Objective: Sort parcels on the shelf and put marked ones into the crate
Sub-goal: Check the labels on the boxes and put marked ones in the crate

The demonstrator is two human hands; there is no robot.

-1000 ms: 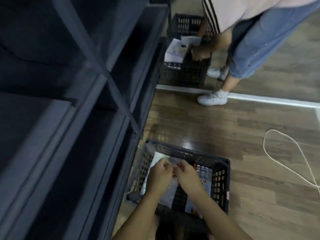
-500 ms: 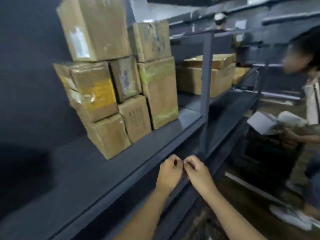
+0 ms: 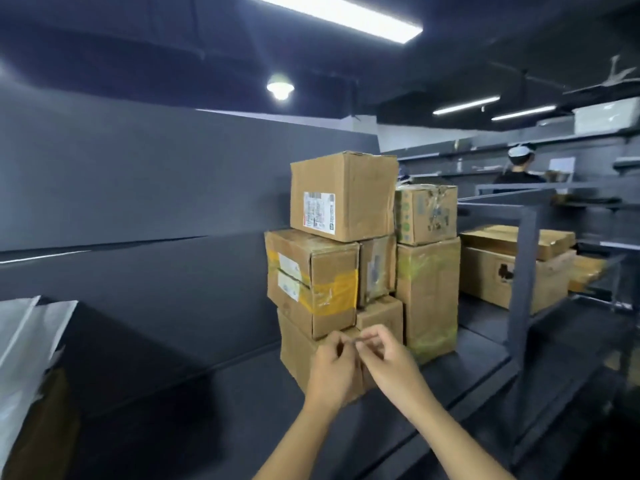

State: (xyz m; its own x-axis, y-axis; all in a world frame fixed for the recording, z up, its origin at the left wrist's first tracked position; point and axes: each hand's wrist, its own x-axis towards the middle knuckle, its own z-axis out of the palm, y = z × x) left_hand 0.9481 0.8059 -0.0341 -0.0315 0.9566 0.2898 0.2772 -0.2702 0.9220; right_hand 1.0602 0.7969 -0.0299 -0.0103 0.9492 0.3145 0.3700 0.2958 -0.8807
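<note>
A stack of brown cardboard parcels stands on the dark shelf. The top box carries a white shipping label. Under it sits a box bound with yellow tape, and a tall box with greenish tape stands to the right. My left hand and my right hand meet in front of the lowest box. Their fingertips pinch a small thin item too small to identify. The crate is out of view.
White bagged parcels lean at the shelf's left end. A dark upright post divides this bay from another one holding more flat boxes. Another person stands far back by other shelving.
My view has swung up from the crate on the floor to the shelf and its stacked boxes. Both hands stayed together, fingertips touching, and rose with it.
</note>
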